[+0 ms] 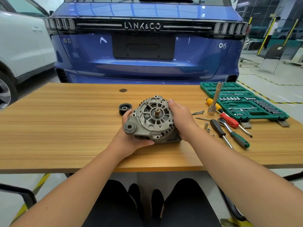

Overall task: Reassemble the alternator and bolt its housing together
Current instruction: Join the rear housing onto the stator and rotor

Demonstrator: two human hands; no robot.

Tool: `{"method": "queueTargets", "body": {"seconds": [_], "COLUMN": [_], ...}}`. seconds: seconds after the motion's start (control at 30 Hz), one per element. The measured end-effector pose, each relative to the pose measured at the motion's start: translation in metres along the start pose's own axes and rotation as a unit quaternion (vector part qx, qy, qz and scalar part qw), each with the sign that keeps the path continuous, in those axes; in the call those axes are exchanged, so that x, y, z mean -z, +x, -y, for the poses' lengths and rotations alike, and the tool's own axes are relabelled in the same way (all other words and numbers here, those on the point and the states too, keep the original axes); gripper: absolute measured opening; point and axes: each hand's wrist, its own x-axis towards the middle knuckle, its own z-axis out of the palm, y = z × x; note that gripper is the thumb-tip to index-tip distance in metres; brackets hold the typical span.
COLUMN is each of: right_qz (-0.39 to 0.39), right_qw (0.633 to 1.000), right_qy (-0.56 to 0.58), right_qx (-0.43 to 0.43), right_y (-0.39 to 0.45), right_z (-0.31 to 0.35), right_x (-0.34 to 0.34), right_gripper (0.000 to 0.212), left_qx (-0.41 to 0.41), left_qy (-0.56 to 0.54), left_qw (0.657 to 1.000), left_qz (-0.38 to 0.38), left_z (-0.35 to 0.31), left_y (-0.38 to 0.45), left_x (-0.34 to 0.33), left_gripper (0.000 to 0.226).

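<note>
The person is sitting at the wooden table [65,128] and holding the alternator [151,119] at the middle of the frame, front housing turned up toward the camera so that the bare shaft [157,110] is pointing out of the bearing. The left hand [131,136] is cupping the lower left of the body from beneath, thumb curling along the near edge, while the right hand [181,119] is wrapping the right side, fingertips reaching over the top rim — both hands are closed on the casting, neither one free. Whether the alternator is resting on the table or being lifted just clear of it, I cannot tell. To my eye the two housing halves are already being pressed together and the work is sitting at the seating-and-aligning stage, before any bolting. The pulley [125,108] is lying off to the left, just beside the alternator, so it is not yet on the shaft. To the right of centre a long bolt [198,112] is waiting on the table, with the ratchet [228,123], a black-handled driver [219,130] and the upright socket extension [214,99] nearby, and the green socket case [242,99] open at the right edge. The next move, I judge, is calling for one hand to let go — probably the right — and for the bolt holes around the rim to be lined up so the long bolts can be started by hand.
</note>
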Motion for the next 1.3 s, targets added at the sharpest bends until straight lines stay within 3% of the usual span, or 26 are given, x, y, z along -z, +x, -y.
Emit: {"method": "queueTargets", "body": {"seconds": [0.07, 0.2, 0.27, 0.6, 0.77, 0.83, 0.93, 1.03, 1.1, 1.3], "right_qz": [-0.007, -0.021, -0.035, -0.051, -0.013, 0.024, 0.118, 0.183, 0.192, 0.173], "right_qw": [1.000, 0.998, 0.998, 0.998, 1.000, 1.000, 0.988, 0.973, 0.970, 0.975], "right_qy": [0.025, 0.050, 0.046, 0.012, -0.005, 0.005, 0.001, -0.004, 0.006, 0.047], "right_qx": [-0.010, -0.010, 0.003, 0.043, 0.015, -0.018, -0.095, -0.142, -0.149, -0.133], "right_y": [-0.003, -0.009, -0.010, -0.011, -0.009, -0.006, 0.003, 0.013, 0.017, 0.016], "right_z": [-0.003, -0.011, -0.013, -0.013, -0.009, -0.009, -0.004, 0.002, 0.005, -0.004], "right_x": [-0.002, -0.006, -0.007, -0.008, -0.001, 0.005, 0.018, 0.024, 0.022, 0.017], "right_gripper": [0.054, 0.063, 0.059, 0.043, 0.096, 0.091, 0.062, 0.059, 0.061, 0.054], "left_qx": [0.002, -0.002, 0.000, 0.002, 0.015, 0.046, 0.117, 0.164, 0.198, 0.274], "left_qy": [-0.012, -0.003, 0.003, -0.004, -0.020, -0.040, -0.111, -0.235, -0.246, -0.202], "left_qw": [1.000, 1.000, 0.999, 1.000, 0.999, 0.995, 0.979, 0.944, 0.933, 0.928], "left_qz": [0.006, 0.026, 0.032, 0.029, 0.039, 0.082, 0.121, 0.165, 0.174, 0.149], "left_z": [-0.001, 0.006, 0.007, 0.000, -0.006, -0.012, -0.019, -0.021, -0.033, -0.049], "left_y": [0.000, 0.001, 0.002, 0.004, 0.001, -0.003, -0.005, 0.002, 0.012, 0.035], "left_x": [0.003, 0.008, 0.008, 0.005, 0.004, 0.008, 0.028, 0.050, 0.056, 0.053], "left_gripper": [0.125, 0.082, 0.073, 0.074, 0.072, 0.064, 0.048, 0.080, 0.086, 0.057]}}
